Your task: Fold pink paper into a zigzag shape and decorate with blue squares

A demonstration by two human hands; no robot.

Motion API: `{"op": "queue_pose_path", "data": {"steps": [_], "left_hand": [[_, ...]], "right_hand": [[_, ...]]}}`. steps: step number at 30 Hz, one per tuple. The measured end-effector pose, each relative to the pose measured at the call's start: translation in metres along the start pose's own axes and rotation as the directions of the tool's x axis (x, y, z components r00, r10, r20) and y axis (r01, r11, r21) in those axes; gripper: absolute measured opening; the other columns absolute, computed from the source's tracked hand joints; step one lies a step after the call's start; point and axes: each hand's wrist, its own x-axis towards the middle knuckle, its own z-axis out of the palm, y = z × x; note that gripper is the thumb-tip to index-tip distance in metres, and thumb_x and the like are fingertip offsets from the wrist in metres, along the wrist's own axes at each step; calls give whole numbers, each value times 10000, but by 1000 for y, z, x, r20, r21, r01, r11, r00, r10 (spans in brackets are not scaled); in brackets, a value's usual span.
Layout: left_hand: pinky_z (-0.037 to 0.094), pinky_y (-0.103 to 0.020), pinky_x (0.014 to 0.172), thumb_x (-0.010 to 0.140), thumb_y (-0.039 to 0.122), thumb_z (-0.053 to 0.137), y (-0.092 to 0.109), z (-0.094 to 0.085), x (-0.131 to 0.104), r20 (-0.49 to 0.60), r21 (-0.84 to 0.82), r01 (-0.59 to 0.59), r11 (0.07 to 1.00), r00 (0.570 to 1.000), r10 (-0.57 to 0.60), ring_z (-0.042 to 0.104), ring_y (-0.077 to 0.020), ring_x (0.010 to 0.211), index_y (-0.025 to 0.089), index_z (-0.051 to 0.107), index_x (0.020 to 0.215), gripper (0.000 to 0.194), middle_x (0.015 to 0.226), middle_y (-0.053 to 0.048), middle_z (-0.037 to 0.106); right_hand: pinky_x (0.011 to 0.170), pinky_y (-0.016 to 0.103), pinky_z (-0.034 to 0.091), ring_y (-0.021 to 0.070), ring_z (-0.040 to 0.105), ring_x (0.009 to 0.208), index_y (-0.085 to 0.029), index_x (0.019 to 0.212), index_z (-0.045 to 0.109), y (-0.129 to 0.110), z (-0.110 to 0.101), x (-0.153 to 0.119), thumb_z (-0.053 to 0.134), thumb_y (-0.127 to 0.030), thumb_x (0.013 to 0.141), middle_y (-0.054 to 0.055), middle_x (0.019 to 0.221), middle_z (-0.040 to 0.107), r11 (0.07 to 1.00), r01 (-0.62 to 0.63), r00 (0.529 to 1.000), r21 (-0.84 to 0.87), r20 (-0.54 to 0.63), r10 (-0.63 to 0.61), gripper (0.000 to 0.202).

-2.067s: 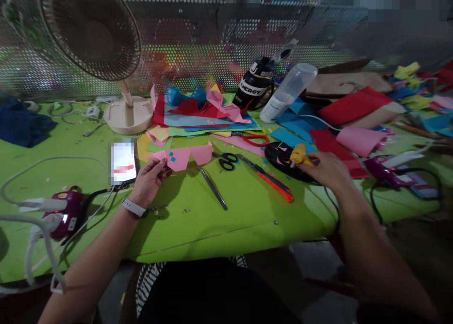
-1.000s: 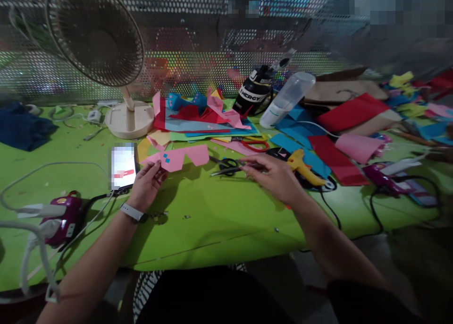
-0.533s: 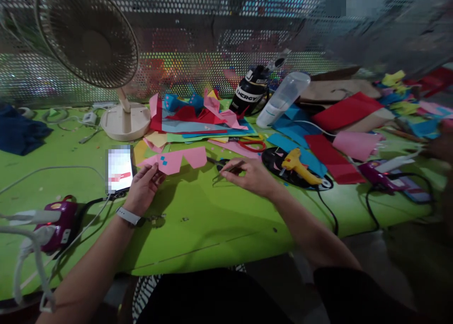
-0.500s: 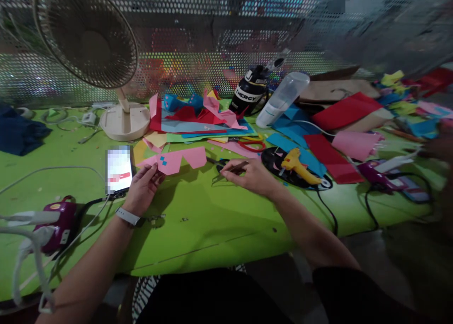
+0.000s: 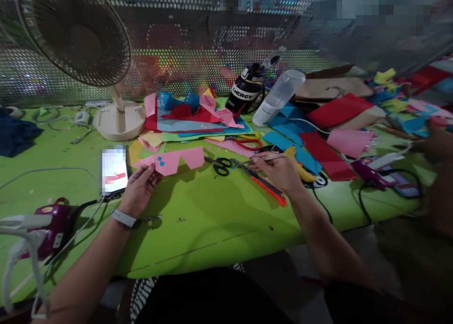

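Left hand [image 5: 140,186]: pinching pink paper [image 5: 170,163]
Right hand [image 5: 278,170]: gripping tweezers [image 5: 274,157], I think
Scissors [image 5: 218,165]: lying between the hands

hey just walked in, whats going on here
A person sits at a cluttered green table. The left hand holds a pink paper cutout bearing small blue diamonds. The right hand holds metal tweezers, their tips near the black-handled scissors; whether they grip anything is too small to tell. An orange-handled cutter lies beside that hand.
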Motion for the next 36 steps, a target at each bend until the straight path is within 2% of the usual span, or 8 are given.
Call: {"op": "queue_pose_path", "data": {"steps": [5, 10, 17, 23, 32, 36], "left_hand": [[579, -209, 666, 757, 101, 746, 0, -1, 0, 4, -1, 3, 1000, 1000, -3, 683, -103, 696, 151, 666, 769, 94, 795, -7, 734], [574, -209, 675, 745, 124, 768, 0, 0, -1, 14, 2, 1, 1000, 1000, -1, 681, -100, 692, 147, 663, 780, 112, 807, -13, 733], [571, -208, 679, 751, 129, 766, 0, 2, -3, 27, 3, 9, 1000, 1000, -9, 678, -98, 684, 151, 653, 761, 115, 791, -14, 729], [576, -206, 658, 734, 131, 783, -1, 0, -2, 35, 1, 4, 1000, 999, -4, 680, -104, 676, 143, 657, 771, 131, 785, -19, 729], [580, -203, 661, 762, 111, 754, 2, 4, -3, 10, 6, 17, 1000, 1000, -17, 675, -96, 660, 142, 657, 760, 103, 773, -16, 722], [585, -208, 665, 759, 107, 754, 1, 4, -3, 10, 7, 17, 1000, 1000, -17, 681, -102, 671, 139, 659, 768, 100, 790, -23, 728]], "right_hand": [[637, 355, 603, 241, 733, 710, -221, 873, 696, 1, 4, -9, 595, -419, 864, 39, 765, 752, 988, 120, 993, -92, 5, -120, 222], [700, 382, 594, 245, 728, 749, -216, 906, 722, 0, 4, -19, 587, -412, 875, 48, 872, 764, 946, 231, 972, -229, 6, -236, 240], [674, 345, 601, 241, 739, 767, -199, 915, 703, 11, 5, -21, 587, -441, 882, 60, 821, 761, 985, 150, 989, -82, 1, -151, 270], [673, 357, 611, 240, 739, 731, -193, 861, 699, 8, 10, -22, 611, -451, 860, 56, 789, 756, 985, 161, 984, -66, -64, -166, 273], [652, 321, 589, 248, 729, 740, -196, 901, 720, 5, 6, -24, 599, -376, 890, 117, 878, 758, 972, 206, 977, -111, -36, -212, 217], [670, 347, 609, 235, 737, 729, -203, 864, 715, 10, 12, -24, 613, -426, 865, 68, 852, 766, 965, 218, 967, -144, -103, -234, 245]]}}
